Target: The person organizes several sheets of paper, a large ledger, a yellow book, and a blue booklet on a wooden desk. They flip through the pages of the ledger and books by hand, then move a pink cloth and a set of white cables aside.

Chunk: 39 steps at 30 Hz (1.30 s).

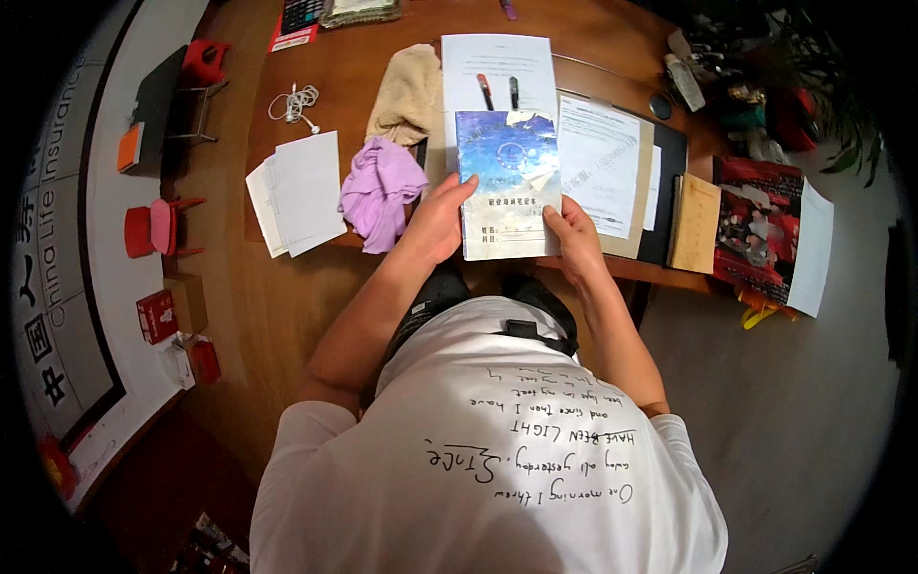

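Between my two hands is a notebook (pixel 509 215) with a worn blue and white cover that bears writing. My left hand (pixel 445 222) grips its left edge, thumb on the cover. At the lower right edge my right hand (pixel 576 233) holds it the same way. The notebook is over the front part of a wooden desk (pixel 387 36). Beyond it lies a printed white sheet (pixel 495 54), partly hidden by the notebook. Resting on that sheet are a red and black pen (pixel 485 92) and a black pen (pixel 513 93).
Left on the desk are a lilac cloth (pixel 380 190), a beige fleecy cloth (pixel 405 93), loose papers (pixel 308 194) and white wired earphones (pixel 294 106). To the right lie a printed document (pixel 599 158), a tan book (pixel 696 222) and a red printed bag (pixel 756 222) by the desk's edge.
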Motion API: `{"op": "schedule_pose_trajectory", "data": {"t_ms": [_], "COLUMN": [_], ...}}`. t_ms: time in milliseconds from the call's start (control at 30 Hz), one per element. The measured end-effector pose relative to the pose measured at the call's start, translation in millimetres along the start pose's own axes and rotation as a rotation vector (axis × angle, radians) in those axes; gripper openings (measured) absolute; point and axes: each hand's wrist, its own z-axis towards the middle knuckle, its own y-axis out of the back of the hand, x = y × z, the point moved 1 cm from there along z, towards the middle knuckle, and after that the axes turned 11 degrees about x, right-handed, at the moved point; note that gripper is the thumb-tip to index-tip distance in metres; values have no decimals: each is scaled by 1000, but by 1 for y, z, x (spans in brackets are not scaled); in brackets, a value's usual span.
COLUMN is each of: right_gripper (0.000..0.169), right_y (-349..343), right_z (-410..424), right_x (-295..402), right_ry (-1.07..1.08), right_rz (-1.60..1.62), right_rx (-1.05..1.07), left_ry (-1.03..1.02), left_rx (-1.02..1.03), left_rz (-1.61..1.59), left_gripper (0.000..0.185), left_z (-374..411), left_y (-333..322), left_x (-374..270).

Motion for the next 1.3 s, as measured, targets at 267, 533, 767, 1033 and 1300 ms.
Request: {"op": "schedule_pose_trajectory", "data": {"t_ms": [267,533,767,1033,1300], "right_gripper": [30,26,39,34,31], "right_y": [76,255,337,334,323], "right_z": [-45,-113,-149,-148,-143], "right_x": [0,-35,-38,-37,-32], "right_ry": [87,342,245,135,200], "right_rz": [30,-199,421,765,768], "right_rx": [-127,-688,-937,-774,-749], "left_ry": [197,299,333,445,698], "left_rx": [213,53,113,362,456], "left_rz": [52,-27,-101,614,861], "left_gripper": [37,38,37,37,37], "left_z": [31,92,167,286,340], "left_y": [-30,-82,-137,-205,-205], "left_x": [59,146,189,171,186]}}
